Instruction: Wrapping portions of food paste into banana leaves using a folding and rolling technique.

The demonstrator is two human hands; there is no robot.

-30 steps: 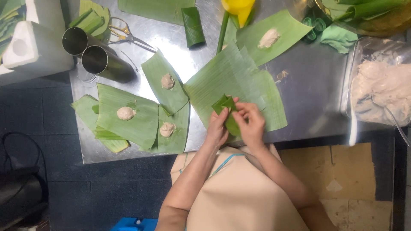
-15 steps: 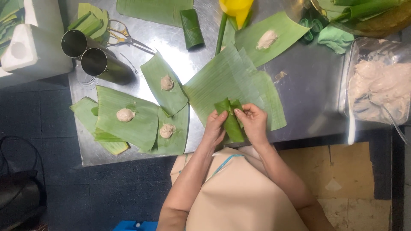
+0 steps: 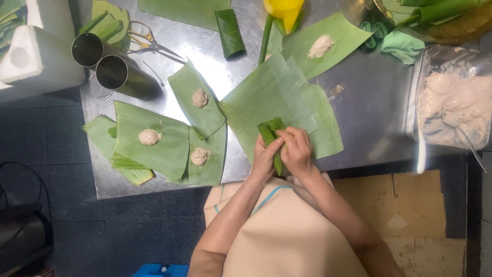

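I look down from the head camera and I see both hands together at the near edge of the shiny steel table (image 3: 369, 118). The left hand (image 3: 265, 160) and the right hand (image 3: 295, 152) are pressed against each other, and both are clamped on a narrow rolled packet of dark green banana leaf (image 3: 271, 134), which stands slanted between the fingers, its upper end sticking out above them. The packet is over the lower part of a big flat light green banana leaf (image 3: 279, 100) that lies spread on the table just in front of me. To the left of it lie three smaller green leaf pieces, each with a pale lump of dough on it: one lump (image 3: 200, 97) nearest the big leaf, one (image 3: 149, 137) further left, and one (image 3: 199, 155) close to the table edge. Another leaf with a white lump (image 3: 320, 46) lies further back, on the right. Beside it, at the far edge, there is a yellow funnel-like thing (image 3: 283, 9). A finished dark green leaf roll (image 3: 229, 32) lies far back in the middle. At the back left stand two round metal cups (image 3: 105, 64) lying on their sides, with small scissors (image 3: 148, 41) beside them. On the right there is a clear plastic tub of whitish dough (image 3: 451, 102).
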